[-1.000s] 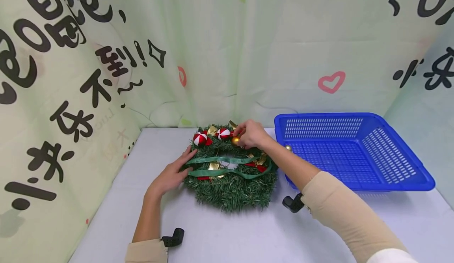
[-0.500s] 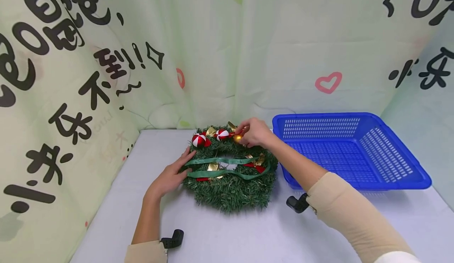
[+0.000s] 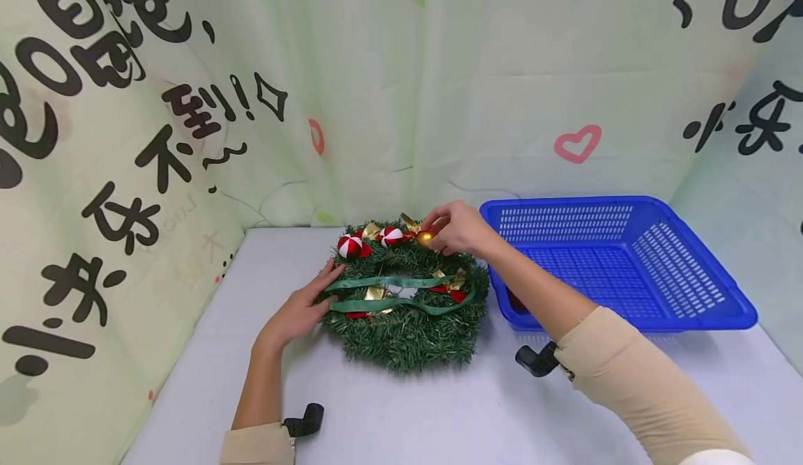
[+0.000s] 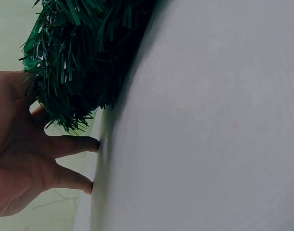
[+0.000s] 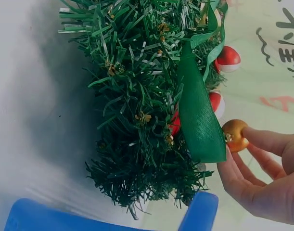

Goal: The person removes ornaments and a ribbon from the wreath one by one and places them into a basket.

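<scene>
A green tinsel wreath [image 3: 401,343] lies on the table, dressed with red-and-white balls [image 3: 391,236], gold and red bows, and a green ribbon [image 3: 389,305] across its middle. My right hand [image 3: 461,231] is over its far right part, pinching a gold ball ornament [image 5: 236,135] between thumb and fingers. The right wrist view shows that ball just beside the ribbon's end. At the wreath's left side my left hand [image 3: 301,315] rests with fingers spread. In the left wrist view two fingertips of the left hand [image 4: 26,154] reach down to the table, while others are hidden behind the tinsel.
A blue plastic basket [image 3: 702,322] stands right of the wreath, close to its edge. Something dark red [image 3: 516,303] shows inside it beside my right forearm. A printed curtain [image 3: 502,102] hangs behind the white table [image 3: 389,416].
My right hand has shifted a little right and toward the back, with the gold ball still in its fingers. The left hand stays at the wreath's side.
</scene>
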`<state>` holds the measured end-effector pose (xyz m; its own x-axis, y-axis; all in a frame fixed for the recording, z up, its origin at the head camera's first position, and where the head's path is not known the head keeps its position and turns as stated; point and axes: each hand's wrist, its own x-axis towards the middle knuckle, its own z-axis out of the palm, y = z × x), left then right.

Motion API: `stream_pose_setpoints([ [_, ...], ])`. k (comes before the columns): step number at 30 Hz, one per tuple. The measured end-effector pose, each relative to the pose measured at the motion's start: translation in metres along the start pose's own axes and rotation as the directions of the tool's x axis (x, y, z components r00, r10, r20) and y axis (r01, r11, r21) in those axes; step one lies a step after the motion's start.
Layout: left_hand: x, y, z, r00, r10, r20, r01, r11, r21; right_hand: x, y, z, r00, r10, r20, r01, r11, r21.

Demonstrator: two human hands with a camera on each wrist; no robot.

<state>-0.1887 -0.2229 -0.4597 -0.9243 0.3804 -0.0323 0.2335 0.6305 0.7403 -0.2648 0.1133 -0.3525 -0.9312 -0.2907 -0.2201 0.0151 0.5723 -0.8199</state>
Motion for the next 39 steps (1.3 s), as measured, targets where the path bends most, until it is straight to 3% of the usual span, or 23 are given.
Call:
stream_pose_setpoints([
  [24,-0.003,0.002,-0.001,1.000,-0.009,-0.004,0.009,1.000,-0.002,-0.029,-0.006,-0.027,0.999,-0.037,-0.003,0.037,0.999,0.038],
  [39,-0.002,0.003,-0.001,1.000,-0.007,0.003,0.007,1.000,-0.013,-0.059,0.004,-0.047,0.996,-0.072,-0.048,0.071,0.997,-0.010],
])
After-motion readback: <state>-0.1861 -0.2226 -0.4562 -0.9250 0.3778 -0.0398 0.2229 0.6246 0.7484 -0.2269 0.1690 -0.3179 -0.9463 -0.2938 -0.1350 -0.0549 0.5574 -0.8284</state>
